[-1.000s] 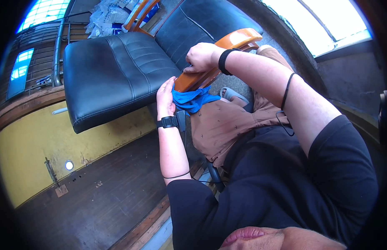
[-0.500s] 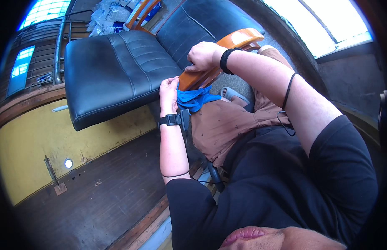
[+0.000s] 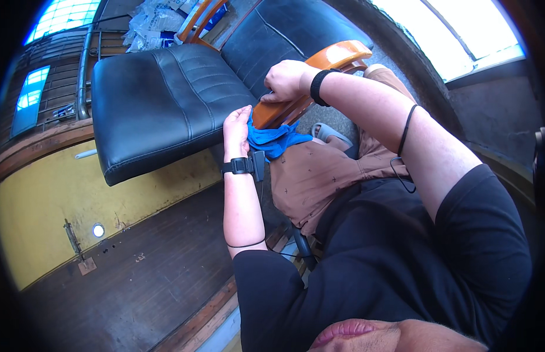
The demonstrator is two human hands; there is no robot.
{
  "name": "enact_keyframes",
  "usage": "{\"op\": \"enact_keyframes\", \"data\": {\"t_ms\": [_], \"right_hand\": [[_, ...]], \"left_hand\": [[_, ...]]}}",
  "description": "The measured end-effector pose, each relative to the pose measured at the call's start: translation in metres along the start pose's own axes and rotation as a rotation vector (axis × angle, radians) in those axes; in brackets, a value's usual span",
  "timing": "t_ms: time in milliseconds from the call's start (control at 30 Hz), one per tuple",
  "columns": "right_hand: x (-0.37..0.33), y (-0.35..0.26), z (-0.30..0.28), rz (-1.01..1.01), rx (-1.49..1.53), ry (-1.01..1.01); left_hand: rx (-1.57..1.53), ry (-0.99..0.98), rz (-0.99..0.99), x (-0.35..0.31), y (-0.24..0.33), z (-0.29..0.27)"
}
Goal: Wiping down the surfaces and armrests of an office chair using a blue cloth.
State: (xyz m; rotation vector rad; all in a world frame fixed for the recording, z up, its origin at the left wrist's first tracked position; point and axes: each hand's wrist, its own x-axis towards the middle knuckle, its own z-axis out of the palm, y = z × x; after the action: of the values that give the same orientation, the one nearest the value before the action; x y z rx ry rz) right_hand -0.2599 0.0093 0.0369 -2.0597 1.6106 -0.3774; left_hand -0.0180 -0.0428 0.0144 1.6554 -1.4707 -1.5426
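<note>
A chair with a black padded seat (image 3: pixel 287 35) and back (image 3: pixel 161 111) has a glossy orange-brown wooden armrest (image 3: pixel 337 56). Over that armrest, my right hand (image 3: pixel 285 81) is closed, its thumb along the wood near the middle. At the armrest's near left end, my left hand (image 3: pixel 236 132) pinches a blue cloth (image 3: pixel 281 139) beside the edge of the black padding. The cloth hangs bunched below the wood, over my brown trousers. Parts of the armrest under my right hand and behind the cloth are hidden.
Clear plastic bags (image 3: pixel 155 26) lie beyond the chair, by its other wooden armrest (image 3: pixel 199 20). To the left stand a yellow panel (image 3: pixel 43 205) and metal railings (image 3: pixel 85 76). A bright window (image 3: pixel 460 29) is at the upper right. A thin cable (image 3: pixel 403 176) hangs at my right arm.
My left hand has shifted very slightly left, drawing the blue cloth a little with it. My right hand stays on the armrest.
</note>
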Motion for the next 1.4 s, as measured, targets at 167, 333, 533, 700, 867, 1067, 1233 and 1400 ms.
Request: {"op": "enact_keyframes", "data": {"t_ms": [167, 333, 533, 700, 867, 1067, 1233, 1400], "right_hand": [[-0.002, -0.001, -0.002, 0.018, 0.015, -0.011], [-0.002, 0.000, -0.001, 0.014, 0.014, -0.006], [-0.001, 0.001, -0.002, 0.024, 0.009, -0.012], [0.000, -0.002, -0.004, 0.018, 0.030, 0.002], [-0.001, 0.000, 0.000, 0.024, 0.013, -0.011], [-0.004, 0.000, -0.002, 0.010, 0.020, -0.004], [-0.003, 0.000, -0.003, 0.014, 0.019, -0.006], [0.000, 0.000, -0.003, 0.023, 0.026, -0.009]], "left_hand": [[0.036, -0.041, 0.054, -0.003, -0.005, 0.001], [0.036, -0.071, 0.027, -0.006, -0.003, -0.001], [0.025, -0.107, -0.021, -0.009, 0.005, 0.000], [-0.034, -0.061, 0.035, 0.005, -0.015, -0.012], [0.022, -0.025, 0.056, 0.002, -0.018, -0.002], [0.004, -0.005, 0.038, -0.002, -0.013, -0.003], [0.001, 0.004, 0.001, -0.001, -0.006, -0.001], [0.048, -0.021, -0.046, -0.003, 0.005, -0.001]]}}
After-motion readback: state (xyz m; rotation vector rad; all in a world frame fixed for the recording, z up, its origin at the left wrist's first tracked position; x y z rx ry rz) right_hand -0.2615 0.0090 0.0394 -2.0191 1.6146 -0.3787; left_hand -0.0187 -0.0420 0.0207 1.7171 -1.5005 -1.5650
